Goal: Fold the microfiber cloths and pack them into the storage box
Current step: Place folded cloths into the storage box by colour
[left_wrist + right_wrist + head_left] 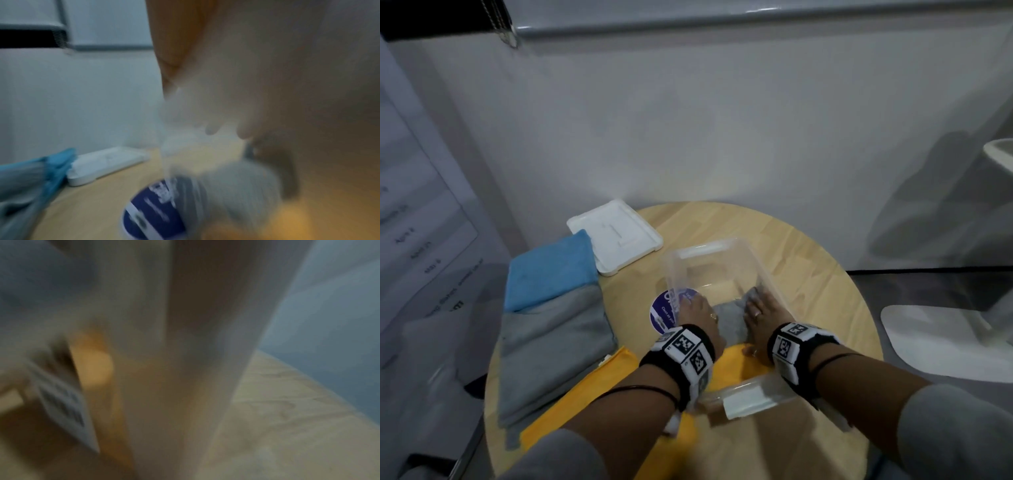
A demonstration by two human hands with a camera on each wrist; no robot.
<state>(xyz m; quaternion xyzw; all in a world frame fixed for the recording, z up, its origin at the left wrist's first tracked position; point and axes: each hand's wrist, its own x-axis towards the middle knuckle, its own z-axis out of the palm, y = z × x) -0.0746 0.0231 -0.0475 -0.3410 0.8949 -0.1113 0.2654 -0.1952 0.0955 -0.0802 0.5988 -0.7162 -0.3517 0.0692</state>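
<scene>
Inside clear storage box (763,270), grey cloth (729,317) between left hand (697,313) and right hand (762,313), both pressing flat-fingered

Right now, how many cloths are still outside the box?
3: blue cloth and gray cloth stacked at the table's left, yellow cloth under the arms. More may be hidden.

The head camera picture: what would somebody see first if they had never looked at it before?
First, the two hands, left hand and right hand, reaching into the clear storage box in the middle of the round wooden table, both on a grey cloth inside it. Next, the bright colours: a blue cloth on a grey cloth pile at the left, and a yellow cloth under the arms.
</scene>
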